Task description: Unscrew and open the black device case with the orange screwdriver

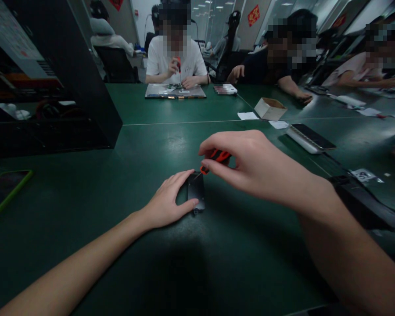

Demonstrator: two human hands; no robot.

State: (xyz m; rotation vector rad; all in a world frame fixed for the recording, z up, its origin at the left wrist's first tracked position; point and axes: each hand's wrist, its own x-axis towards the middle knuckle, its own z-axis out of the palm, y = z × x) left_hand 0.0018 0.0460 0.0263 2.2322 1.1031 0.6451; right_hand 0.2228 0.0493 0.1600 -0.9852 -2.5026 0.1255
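Note:
A small dark flat device (196, 192) lies on the green table (125, 184) in front of me. My left hand (169, 201) grips its left side, thumb and forefinger wrapped round its edges. My right hand (250, 164) pinches a red and black screwdriver (216, 159), whose thin tip points down-left at the device's top edge.
A black cabinet (52, 79) stands at the left, and a phone with a green rim (5, 191) lies near the left edge. A cardboard box (270, 109), paper slips and a white-edged phone (311, 138) lie at the right. Several people sit across the table.

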